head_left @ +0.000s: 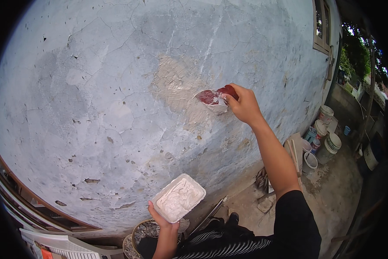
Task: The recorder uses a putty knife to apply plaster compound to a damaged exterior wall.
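Now red scraper (212, 97) in right hand (244, 105), blade leftward, flat against wall (116, 86).

White and blue round paint buckets (328, 129) stand beside the wall's foot.

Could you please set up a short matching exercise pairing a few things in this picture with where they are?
Things:
1. red scraper
2. white tray of filler
3. buckets
4. window frame

Places:
A. on the ground at the right, near the wall's foot
B. held flat in the left hand
C. at the wall's upper right
D. in the right hand, against the wall's tan patch

Pairs: 1-D, 2-B, 3-A, 4-C
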The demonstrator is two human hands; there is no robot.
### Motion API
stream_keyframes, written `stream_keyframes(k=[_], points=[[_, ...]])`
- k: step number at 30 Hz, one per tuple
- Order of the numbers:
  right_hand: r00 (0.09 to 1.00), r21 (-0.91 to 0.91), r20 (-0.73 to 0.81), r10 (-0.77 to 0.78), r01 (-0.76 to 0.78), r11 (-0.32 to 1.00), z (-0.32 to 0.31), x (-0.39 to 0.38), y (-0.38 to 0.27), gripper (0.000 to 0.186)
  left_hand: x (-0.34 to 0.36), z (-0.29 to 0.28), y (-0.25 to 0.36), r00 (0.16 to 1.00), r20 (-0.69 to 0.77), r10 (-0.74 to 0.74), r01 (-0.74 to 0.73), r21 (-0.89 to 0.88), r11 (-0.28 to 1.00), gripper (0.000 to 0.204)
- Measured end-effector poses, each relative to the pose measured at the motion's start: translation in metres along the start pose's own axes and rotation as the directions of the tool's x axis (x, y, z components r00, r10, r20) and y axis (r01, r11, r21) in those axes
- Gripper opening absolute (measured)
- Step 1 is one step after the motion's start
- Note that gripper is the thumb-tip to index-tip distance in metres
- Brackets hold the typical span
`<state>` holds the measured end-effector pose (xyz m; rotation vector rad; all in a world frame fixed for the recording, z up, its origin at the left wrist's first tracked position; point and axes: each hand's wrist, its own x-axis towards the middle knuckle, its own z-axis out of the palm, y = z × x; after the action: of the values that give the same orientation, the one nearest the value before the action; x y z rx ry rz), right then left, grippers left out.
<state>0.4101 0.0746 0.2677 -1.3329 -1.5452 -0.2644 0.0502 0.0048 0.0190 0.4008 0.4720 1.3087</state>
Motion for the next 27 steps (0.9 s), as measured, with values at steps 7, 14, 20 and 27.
stream_keyframes(k=[7,14,20,27], points=[[0.994,0.156,-0.093,0.062,-0.047,0.987,-0.031,-0.003,0.004,0.014,0.0,-0.005,-0.001,1.0,0.009,-0.008,0.008,-0.003,1.0,0.089],[0.976,0.515,-0.083,0.2,-0.13,0.847,-0.05,-0.068,-0.002,0.016,-0.002,-0.008,-0.005,1.0,-0.012,-0.005,0.005,-0.005,1.0,0.088],[0.848,0.765,0.259,0.462,-0.472,0.438,0.004,-0.175,-0.036,0.017,-0.009,0.001,-0.02,0.994,-0.034,-0.1,0.101,0.037,0.994,0.088],[0.712,0.627,0.452,0.537,-0.682,0.377,0.045,-0.261,-0.051,0.018,-0.015,0.01,-0.045,0.979,-0.023,-0.202,0.204,0.062,0.977,0.088]])
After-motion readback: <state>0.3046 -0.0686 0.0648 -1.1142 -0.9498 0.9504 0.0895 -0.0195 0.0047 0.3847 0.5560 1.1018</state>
